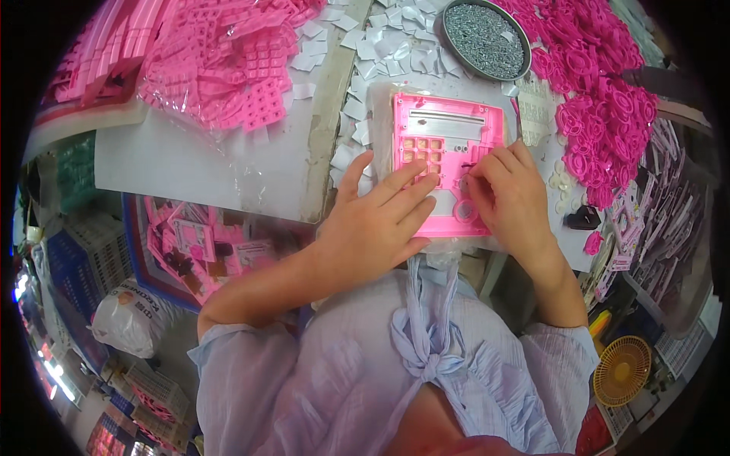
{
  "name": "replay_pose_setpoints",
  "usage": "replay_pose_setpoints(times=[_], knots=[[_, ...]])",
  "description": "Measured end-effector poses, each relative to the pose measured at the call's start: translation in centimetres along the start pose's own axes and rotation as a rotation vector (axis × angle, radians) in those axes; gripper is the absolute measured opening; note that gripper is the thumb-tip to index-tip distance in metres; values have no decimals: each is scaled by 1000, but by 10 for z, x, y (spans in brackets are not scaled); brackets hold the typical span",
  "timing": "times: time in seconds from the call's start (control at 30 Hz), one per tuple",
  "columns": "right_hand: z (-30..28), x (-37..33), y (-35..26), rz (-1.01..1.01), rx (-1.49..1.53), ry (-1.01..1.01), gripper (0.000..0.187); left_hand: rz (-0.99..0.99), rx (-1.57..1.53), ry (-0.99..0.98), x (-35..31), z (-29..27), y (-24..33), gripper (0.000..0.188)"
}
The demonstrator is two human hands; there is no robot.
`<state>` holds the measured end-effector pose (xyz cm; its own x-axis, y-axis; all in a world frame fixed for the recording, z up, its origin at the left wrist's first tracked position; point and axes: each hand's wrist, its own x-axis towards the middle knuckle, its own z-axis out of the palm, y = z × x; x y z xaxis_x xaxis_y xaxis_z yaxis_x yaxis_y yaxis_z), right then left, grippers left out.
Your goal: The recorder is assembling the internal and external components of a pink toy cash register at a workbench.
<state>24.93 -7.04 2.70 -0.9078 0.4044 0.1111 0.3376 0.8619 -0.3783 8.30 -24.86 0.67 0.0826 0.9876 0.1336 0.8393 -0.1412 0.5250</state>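
Note:
In front of me on the table lies a pink plastic casing (493,121) with a silver slot, a grid of square holes and a round ring near its lower right. My left hand (372,220) rests over the casing's left and lower part, fingers stretched out and spread, its fingertips by the square holes. At the casing's right side my right hand (511,190) has its fingers pinched together just above the ring. A small dark piece (468,166) shows beside those fingertips. What they hold, if anything, is hidden.
A round dish of small metal screws (487,42) stands beyond the casing. Pink ring-shaped parts (601,114) heap at right, near a small black object (583,218). Pink grid pieces (228,68) pile at far left, white paper squares (388,45) lie between. A bin of pink assemblies (205,243) sits below left.

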Motion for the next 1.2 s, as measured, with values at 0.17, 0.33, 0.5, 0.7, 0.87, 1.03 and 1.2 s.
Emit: replay_pose_setpoints(times=[0.17, 0.33, 0.5, 0.7, 0.87, 1.03, 1.2], knots=[[8, -3, -11, 145, -104, -4, 18, -6, 4, 45, -3, 4, 0, 46], [9, -8, -11, 223, -4, 16, 17, -10, -295, 200, -7, -4, -12, 42], [-56, -38, 59, 260, 297, 828, 19, -34, -56, 445, 37, -89, -74, 33], [-189, 19, 175, 128, 553, 1158, 33, 32, 131, 237, 187, -80, -90, 24], [-179, 51, 172, 282, 768, 694, 56, 70, 228, -44, 257, -13, -87, 20], [-194, 27, 209, 265, 1300, 443, 44, 185, 329, -51, 265, 6, -91, 19], [-162, 44, 172, 279, 1259, 439, 32, 157, 333, -91, 262, -2, -86, 22]])
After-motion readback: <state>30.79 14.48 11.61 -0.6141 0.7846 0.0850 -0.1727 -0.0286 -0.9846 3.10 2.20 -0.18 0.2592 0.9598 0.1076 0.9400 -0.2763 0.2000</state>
